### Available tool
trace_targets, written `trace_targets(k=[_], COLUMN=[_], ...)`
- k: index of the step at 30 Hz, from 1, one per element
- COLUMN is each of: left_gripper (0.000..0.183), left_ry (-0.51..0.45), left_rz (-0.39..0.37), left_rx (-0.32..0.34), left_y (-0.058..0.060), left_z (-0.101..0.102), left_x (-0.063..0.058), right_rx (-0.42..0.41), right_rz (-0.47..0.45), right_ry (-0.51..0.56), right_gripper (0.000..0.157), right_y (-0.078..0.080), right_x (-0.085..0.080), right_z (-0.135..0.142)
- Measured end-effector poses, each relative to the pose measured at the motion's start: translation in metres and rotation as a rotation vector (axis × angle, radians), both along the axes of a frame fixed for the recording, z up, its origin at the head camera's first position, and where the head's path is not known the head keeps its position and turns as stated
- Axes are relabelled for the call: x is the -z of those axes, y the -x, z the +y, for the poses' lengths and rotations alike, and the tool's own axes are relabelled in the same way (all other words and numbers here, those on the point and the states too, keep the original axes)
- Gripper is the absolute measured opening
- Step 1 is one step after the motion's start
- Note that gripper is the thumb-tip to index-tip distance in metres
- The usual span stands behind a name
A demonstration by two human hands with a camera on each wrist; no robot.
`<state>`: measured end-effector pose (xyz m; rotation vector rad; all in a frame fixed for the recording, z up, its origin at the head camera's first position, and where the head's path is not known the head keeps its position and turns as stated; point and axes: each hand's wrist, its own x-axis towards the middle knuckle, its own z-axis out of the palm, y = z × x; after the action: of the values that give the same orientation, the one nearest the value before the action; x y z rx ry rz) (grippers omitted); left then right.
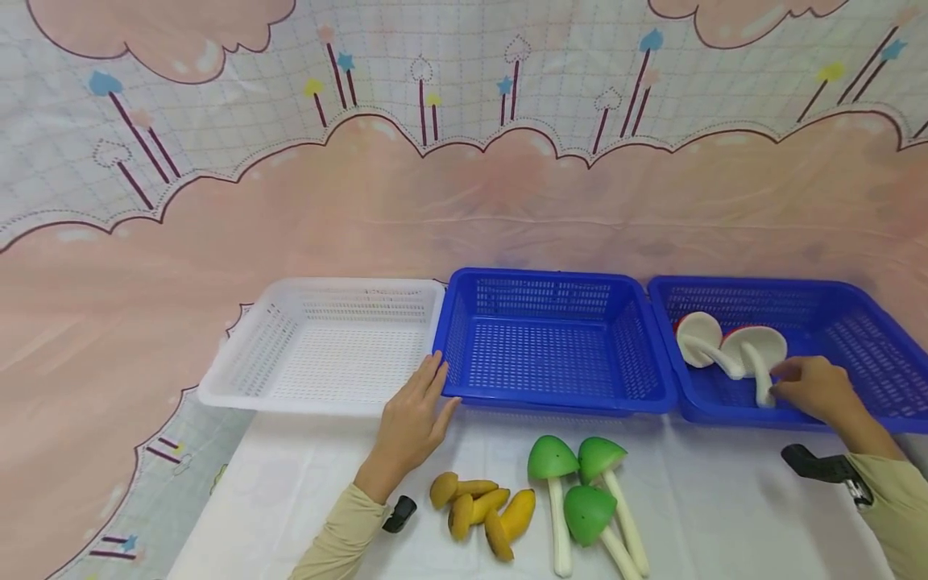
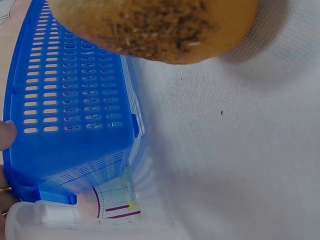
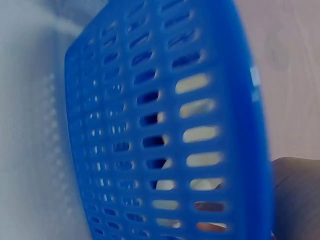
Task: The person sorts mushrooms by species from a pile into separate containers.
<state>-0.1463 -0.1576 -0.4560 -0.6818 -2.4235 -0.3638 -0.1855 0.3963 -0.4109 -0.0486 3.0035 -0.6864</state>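
Observation:
My right hand [image 1: 819, 391] is in the right blue basket [image 1: 834, 302], its curled fingers pinching the stem end of a red-rimmed white mushroom [image 1: 756, 346]. A second red-rimmed white mushroom [image 1: 699, 334] lies beside it, gills up. In the right wrist view the basket wall [image 3: 145, 120] hides most of that grip. My left hand [image 1: 413, 415] has straight fingers that rest on the rim where the white basket [image 1: 290, 403] meets the middle blue basket [image 1: 551, 396]. In the left wrist view its fingertips [image 2: 6, 135] show at the blue rim.
Three yellow-brown mushrooms [image 1: 513, 519] lie on the white tablecloth [image 1: 725, 507] in front of the baskets. Right of them are three green-capped mushrooms [image 1: 553, 457] with long pale stems. A patterned cloth [image 1: 507, 201] hangs behind the row of baskets.

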Motion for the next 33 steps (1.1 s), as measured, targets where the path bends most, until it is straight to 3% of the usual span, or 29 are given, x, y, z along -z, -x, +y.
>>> trace_targets(k=[9,17,26,33], left_gripper=[0.051,0.051,0.05,0.051], left_ry=[-0.001,0.008,0.009,-0.001], left_rz=[0.02,-0.018,-0.019,0.001], left_rx=[0.001,-0.018,-0.012,0.006], left_y=[0.001,0.001,0.0,0.001], left_z=[0.0,-0.001,-0.001,0.001], left_x=[0.001,-0.001,-0.002,0.0], right_rx=[0.018,0.037,0.027,0.033], right_rz=[0.161,0.235,0.261,0.226], right_ry=[0.017,0.049,0.138,0.202], right_gripper=[0.041,0.039,0.035,0.03], right_y=[-0.016,-0.038,-0.065,-0.082], right_x=[-0.017,-0.036,-0.044,-0.043], right_z=[-0.018,-0.041,-0.061,-0.072])
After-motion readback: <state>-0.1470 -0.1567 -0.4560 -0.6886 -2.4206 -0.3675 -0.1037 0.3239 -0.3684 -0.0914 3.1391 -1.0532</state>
